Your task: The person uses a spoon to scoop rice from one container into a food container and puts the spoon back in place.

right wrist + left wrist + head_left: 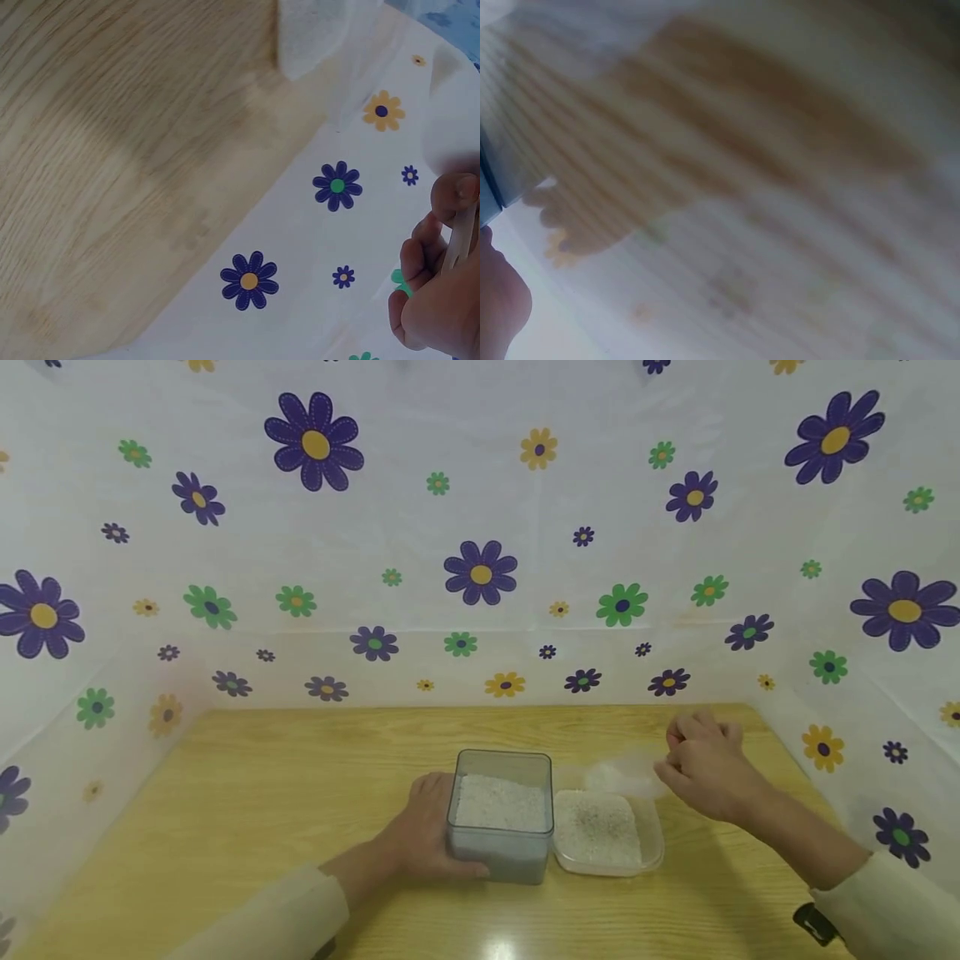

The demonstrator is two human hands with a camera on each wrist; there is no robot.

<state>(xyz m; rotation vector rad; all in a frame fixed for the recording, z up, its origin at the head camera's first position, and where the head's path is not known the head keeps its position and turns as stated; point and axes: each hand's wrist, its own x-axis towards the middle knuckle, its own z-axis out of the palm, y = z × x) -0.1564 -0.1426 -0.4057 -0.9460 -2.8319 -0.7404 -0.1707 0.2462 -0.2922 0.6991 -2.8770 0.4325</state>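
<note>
My left hand (427,835) grips the left side of a tall grey see-through square container (498,856), thumb along its front and fingers toward the back. White grains (498,802) fill much of it. Close on its right stands a shallow clear container (652,847), holding pale grains (596,827) with darker specks. Above and right of that one, my right hand (708,764) has curled fingers round the thin whitish handle (461,240) of a scoop-like tool (626,775). Motion blurs the tool's pale, translucent front part, which overlaps the shallow container's far edge in the head view.
Both containers stand on a wood-grain table (300,793). A white cloth (420,518) printed with purple, green and yellow flowers rises behind the table and along both sides. A dark band (815,924) shows at the right sleeve's cuff.
</note>
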